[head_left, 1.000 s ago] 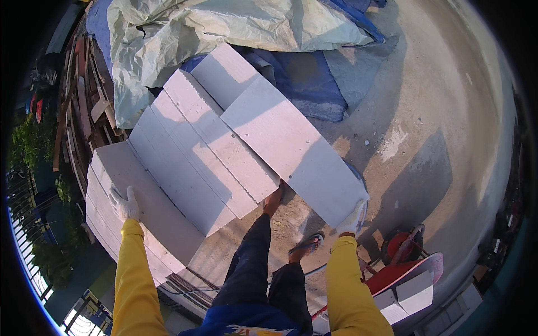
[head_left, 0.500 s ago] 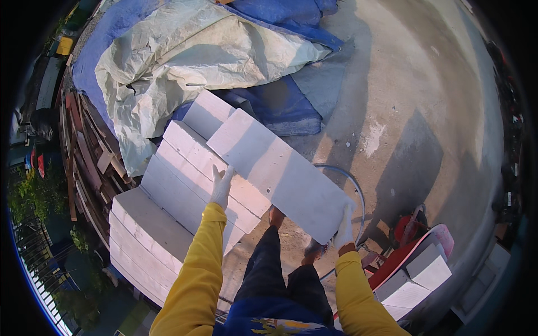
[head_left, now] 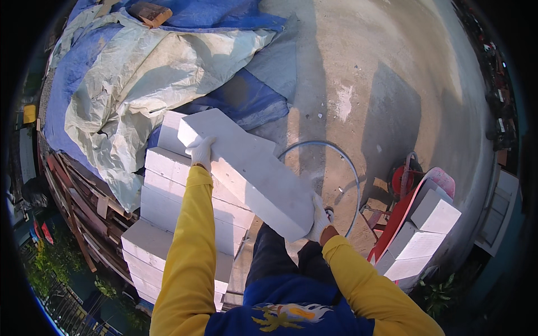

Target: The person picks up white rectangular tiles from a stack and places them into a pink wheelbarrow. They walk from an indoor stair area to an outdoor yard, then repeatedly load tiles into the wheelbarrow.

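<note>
A long white concrete block (head_left: pixel 252 168) is held up between my two white-gloved hands, tilted so that its top and one long side show. My left hand (head_left: pixel 202 152) grips its far left end, fingers bent over the edge. At the near right end, my right hand (head_left: pixel 320 217) is closed on the block's corner; part of its fingers is hidden. Below and to the left stands a stepped stack of similar white blocks (head_left: pixel 171 193), with the held block overlapping part of it.
To the right, a red wheelbarrow (head_left: pixel 390 227) carries several white blocks (head_left: pixel 412 243). A hose (head_left: pixel 348 159) curves over the concrete ground. Behind the stack lies a crumpled white and blue tarpaulin (head_left: pixel 151 73) with a wooden piece (head_left: pixel 150 14) on it. Wooden planks (head_left: pixel 78 196) are piled at left.
The block has been lifted off the stack toward me and tilted, showing its long side. My left hand has moved onto its far end; my right hand has come inward with it.
</note>
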`<state>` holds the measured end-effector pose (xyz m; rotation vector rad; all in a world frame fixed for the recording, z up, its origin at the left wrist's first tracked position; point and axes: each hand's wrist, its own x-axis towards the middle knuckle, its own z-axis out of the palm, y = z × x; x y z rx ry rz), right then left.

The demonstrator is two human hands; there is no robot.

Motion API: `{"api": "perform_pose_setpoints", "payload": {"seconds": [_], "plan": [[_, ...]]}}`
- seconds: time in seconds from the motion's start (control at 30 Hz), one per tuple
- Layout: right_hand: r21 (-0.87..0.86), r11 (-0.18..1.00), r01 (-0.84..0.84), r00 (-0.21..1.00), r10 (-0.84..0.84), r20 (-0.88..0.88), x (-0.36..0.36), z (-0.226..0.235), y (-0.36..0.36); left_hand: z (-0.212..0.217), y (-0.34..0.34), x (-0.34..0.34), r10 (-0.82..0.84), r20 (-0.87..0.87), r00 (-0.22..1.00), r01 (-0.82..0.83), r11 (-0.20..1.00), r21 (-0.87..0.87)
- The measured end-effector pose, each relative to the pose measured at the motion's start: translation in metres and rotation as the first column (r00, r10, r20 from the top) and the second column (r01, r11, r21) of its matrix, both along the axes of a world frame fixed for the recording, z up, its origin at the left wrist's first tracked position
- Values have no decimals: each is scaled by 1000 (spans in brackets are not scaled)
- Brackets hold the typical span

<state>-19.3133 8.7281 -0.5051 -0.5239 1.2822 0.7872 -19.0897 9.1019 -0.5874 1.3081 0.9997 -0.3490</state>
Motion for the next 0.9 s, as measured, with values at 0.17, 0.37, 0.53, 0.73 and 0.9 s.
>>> {"api": "perform_pose_setpoints", "payload": {"seconds": [0.17,0.37,0.53,0.73,0.9], "plan": [[172,978,117,992,-109,-55,-36,-24,12,-12,5,50,-341,-519,784,571,726,385],[-26,992,122,988,-124,-90,-83,27,-40,3,-48,-24,-142,-34,989,145,987,66],[-233,949,211,977,-197,83,-183,47,-118,70,-144,-126,-142,115,983,136,989,61],[-402,795,454,891,-402,212,-322,84,-222,198,-311,-222,-186,83,979,199,961,-191],[-455,644,615,788,-523,325,-410,162,-314,202,-421,-281,-333,334,882,430,858,-280]]}}
